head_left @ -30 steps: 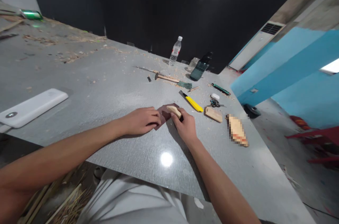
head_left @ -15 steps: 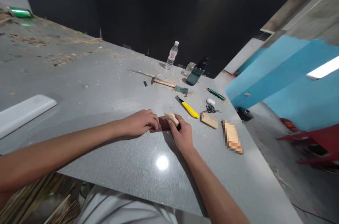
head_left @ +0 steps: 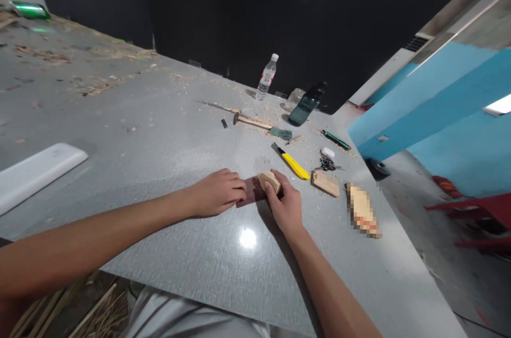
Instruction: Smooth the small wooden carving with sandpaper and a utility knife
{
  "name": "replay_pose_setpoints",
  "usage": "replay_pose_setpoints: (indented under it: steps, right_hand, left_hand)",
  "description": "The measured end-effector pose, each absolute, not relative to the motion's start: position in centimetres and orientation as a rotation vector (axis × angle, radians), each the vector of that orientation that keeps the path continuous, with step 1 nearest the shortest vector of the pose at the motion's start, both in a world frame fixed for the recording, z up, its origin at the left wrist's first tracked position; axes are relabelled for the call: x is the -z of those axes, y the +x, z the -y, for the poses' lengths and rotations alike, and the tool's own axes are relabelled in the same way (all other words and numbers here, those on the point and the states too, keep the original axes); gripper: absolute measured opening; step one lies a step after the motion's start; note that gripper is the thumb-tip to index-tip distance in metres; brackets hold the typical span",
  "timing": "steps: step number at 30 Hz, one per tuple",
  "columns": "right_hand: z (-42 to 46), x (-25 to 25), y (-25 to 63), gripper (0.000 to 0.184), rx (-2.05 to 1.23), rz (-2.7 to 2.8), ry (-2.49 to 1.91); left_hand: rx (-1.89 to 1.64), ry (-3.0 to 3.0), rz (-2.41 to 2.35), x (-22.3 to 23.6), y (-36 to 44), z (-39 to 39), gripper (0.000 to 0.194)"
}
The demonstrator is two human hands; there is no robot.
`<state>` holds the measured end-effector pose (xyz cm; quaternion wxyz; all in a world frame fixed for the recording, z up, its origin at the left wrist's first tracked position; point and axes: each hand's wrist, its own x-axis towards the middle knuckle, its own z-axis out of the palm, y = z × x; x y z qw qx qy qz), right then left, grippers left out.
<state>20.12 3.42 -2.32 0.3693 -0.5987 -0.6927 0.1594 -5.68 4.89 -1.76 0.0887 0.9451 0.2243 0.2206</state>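
Observation:
A small pale wood block [head_left: 271, 181] is gripped between the thumb and fingers of my right hand [head_left: 289, 209]. Its underside rests on or just over a dark reddish-brown sheet of sandpaper [head_left: 249, 197], which lies on the grey table. My left hand [head_left: 219, 192] is closed, with curled fingers at the sheet's left end, holding it; the fingertips are partly hidden. Just beyond my right hand lies a yellow utility knife [head_left: 294, 165]. A second wood block [head_left: 325, 183] is to the right of that hand.
A leaf-shaped wooden piece [head_left: 362, 210], partly pixelated, lies near the right table edge. Farther back are a hammer [head_left: 255, 123], green-black cutter [head_left: 336, 140], clear water bottle [head_left: 267, 78] and dark bottle [head_left: 306, 106]. A long white object [head_left: 43, 173] lies left. Wood shavings scatter behind.
The view has shifted slightly, so the tabletop items appear farther right. My right hand still grips the wood block, now tilted a little differently, and my left hand stays at the sandpaper.

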Motion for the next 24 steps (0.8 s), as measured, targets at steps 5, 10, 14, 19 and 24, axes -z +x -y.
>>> replay_pose_setpoints:
  steps: [5, 10, 14, 19, 24]
  right_hand:
    - [-3.5, 2.5, 20.7, 0.059, -0.381, 1.78, -1.591]
    - [-3.2, 2.4, 20.2, 0.054, -0.41, 1.868, -1.507]
    - [-2.8, 2.2, 19.5, 0.052, -0.407, 1.984, -1.457]
    - [-2.6, 2.2, 18.8, 0.052, -0.395, 2.065, -1.429]
    - [-2.8, 2.0, 18.7, 0.049, -0.279, 2.208, -1.51]
  left_hand:
    - [-0.584, 2.832, -0.681, 1.8, -6.1, -5.0, 0.017]
    - [-0.48, 2.81, -0.711, 1.6, -6.3, -5.0, 0.019]
    - [-0.462, 2.782, -0.719, 1.4, -6.3, -4.9, 0.023]
    - [-0.477, 2.769, -0.699, 1.1, -6.3, -4.8, 0.024]
    - [-0.454, 2.743, -0.734, 1.1, -6.1, -4.9, 0.02]
